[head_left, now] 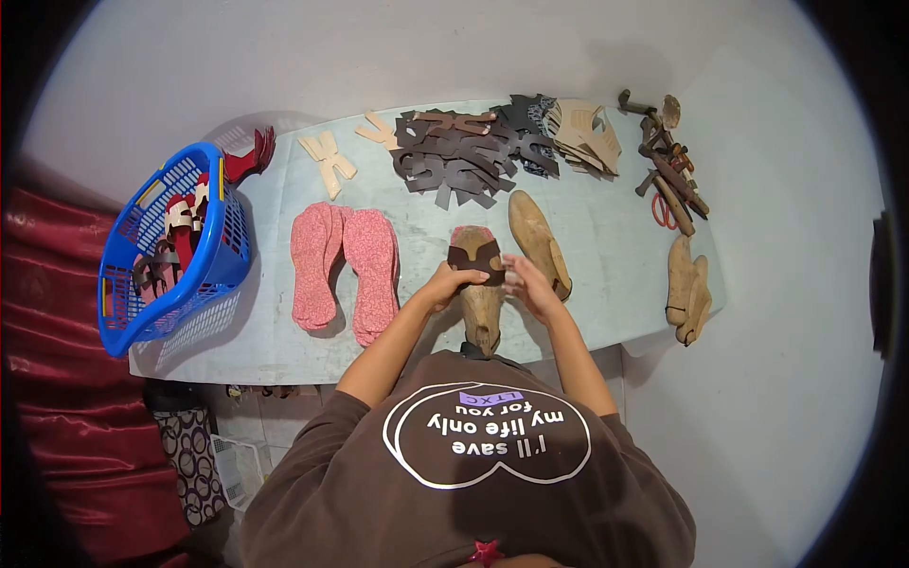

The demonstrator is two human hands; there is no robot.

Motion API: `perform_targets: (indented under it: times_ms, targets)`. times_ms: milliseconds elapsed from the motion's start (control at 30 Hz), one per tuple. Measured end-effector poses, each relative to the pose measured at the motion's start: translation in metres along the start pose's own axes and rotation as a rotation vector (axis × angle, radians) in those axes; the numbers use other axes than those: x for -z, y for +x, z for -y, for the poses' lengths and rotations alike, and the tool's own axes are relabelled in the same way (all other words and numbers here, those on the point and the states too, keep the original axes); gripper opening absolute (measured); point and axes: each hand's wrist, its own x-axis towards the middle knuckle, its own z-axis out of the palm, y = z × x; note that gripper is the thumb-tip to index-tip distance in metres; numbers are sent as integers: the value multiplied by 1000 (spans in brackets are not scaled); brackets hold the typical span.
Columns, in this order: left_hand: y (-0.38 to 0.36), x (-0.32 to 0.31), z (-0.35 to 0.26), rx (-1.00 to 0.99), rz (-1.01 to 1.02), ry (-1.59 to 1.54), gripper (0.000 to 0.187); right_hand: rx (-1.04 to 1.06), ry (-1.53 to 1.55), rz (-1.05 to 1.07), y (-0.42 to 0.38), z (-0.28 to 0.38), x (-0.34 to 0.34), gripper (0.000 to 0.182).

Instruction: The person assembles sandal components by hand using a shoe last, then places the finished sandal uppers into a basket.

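Before me on the table a wooden shoe last (480,317) lies with its toe pointing away. A pink insole piece (471,231) shows at the toe, and a dark brown sandal upper (487,256) wraps across the front. My left hand (443,287) grips the left side of the upper, thumb laid over it. On the other side, my right hand (532,287) has its fingers apart, fingertips right by the upper's edge and slightly blurred. A second wooden last (536,239) lies just beyond my right hand.
Pink patterned insoles (369,260) lie in stacks to the left. Brown uppers (453,163) are piled at the back, beside beige pieces (587,137). Hammers and other tools (674,175) and another pair of lasts (686,284) sit right. A blue basket (213,251) holds sandals at far left.
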Motion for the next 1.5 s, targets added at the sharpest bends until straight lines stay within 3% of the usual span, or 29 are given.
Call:
perform_targets:
  times_ms: [33,133,200,300,433,500,533,600,800,1100,1233,1333,1400,1500]
  targets:
    - [0,4,2,3,3,0,46,-86,-51,-29,-1,-7,4,37]
    - [3,22,14,32,-57,-137,41,-123,-202,1,-16,-27,9,30]
    - [5,32,21,72,-113,-323,40,-68,-245,-10,-24,-40,9,24]
    - [6,42,20,97,-165,-507,41,224,-207,45,-35,-47,2,19]
    - [6,45,5,100,-151,-598,44,243,-200,-9,-37,-31,-8,14]
    - [8,44,-2,99,-149,-589,44,270,-352,-3,-33,-17,-13,6]
    - [7,43,-6,97,-149,-588,44,272,-352,-3,-32,-9,-15,6]
    - [8,41,-14,74,-153,-580,44,515,-716,59,-32,4,-17,8]
    - [11,55,-30,15,-216,-668,48,590,-890,-17,-38,19,-26,13]
    - [5,47,-31,-32,-221,-660,45,322,-1106,86,-61,35,-30,21]
    - [7,46,-31,-33,-241,-613,44,276,-1160,55,-70,31,-30,23]
    - [6,39,-32,-17,-208,-669,43,242,-1016,84,-69,40,-37,21]
    - [9,32,-30,-25,-113,-558,42,246,-1023,-34,-63,58,-40,20]
    - [8,16,-28,-94,-138,-353,39,522,-907,-201,-45,76,-48,22]
